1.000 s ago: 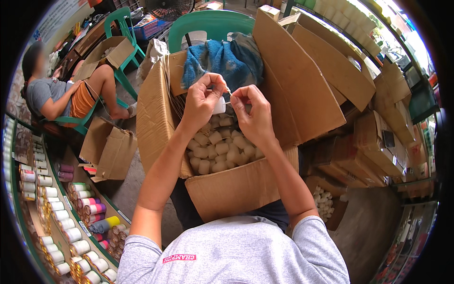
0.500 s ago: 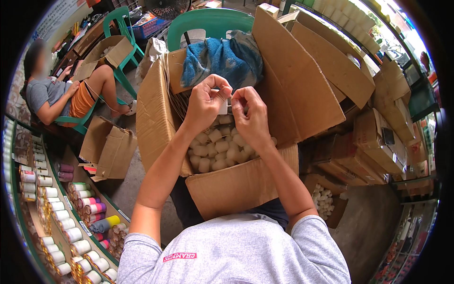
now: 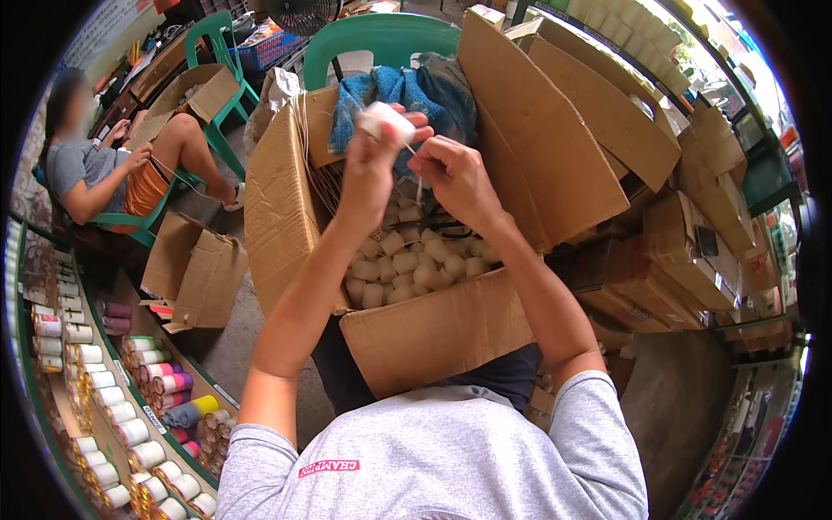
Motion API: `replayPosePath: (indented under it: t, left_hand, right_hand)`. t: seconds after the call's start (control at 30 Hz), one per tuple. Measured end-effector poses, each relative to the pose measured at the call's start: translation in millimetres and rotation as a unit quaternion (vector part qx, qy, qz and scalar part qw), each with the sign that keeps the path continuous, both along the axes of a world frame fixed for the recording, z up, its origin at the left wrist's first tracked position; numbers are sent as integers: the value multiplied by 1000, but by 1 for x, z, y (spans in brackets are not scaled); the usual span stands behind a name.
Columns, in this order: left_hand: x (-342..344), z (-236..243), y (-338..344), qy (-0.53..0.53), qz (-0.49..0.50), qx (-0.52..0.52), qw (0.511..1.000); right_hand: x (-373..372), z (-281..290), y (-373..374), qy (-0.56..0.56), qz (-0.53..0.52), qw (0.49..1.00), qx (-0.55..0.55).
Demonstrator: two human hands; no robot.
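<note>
My left hand is raised above the box, its fingers round a short white candle that is blurred by motion. Just right of it, my right hand pinches a thin white wick that runs toward the candle. Below both hands an open cardboard box rests at my lap. Many short white candles lie loose inside it. A dark looped thing, perhaps scissors handles, lies on them, partly hidden by my right forearm.
Beyond the box stands a green chair with a blue cloth. A seated person is at the far left, near a smaller open box. Shelves of candles line the left; stacked cartons stand at the right.
My left hand has turned up and moved slightly higher, bringing the white candle into plain view. My right hand has shifted slightly right. The dark looped thing now shows in the box.
</note>
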State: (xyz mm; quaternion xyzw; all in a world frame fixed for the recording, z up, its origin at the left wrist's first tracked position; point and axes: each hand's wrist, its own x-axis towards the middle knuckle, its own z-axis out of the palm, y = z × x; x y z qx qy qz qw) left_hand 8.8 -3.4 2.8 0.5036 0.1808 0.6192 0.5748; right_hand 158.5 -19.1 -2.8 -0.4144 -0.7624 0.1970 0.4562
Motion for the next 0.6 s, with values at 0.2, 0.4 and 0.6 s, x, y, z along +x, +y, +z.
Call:
replayPosePath:
  t: [0.2, 0.4, 0.6]
  left_hand:
    - [-21, -2, 6, 118, -18, -12, 993]
    - [-18, -5, -1, 269, 20, 123, 955]
    - [-29, 4, 5, 336, 73, 144, 928]
  right_hand:
    - [45, -55, 45, -134, -30, 961, -241]
    - [43, -124, 56, -556, 118, 787, -239]
    - [31, -71, 18, -549, 53, 791, -266]
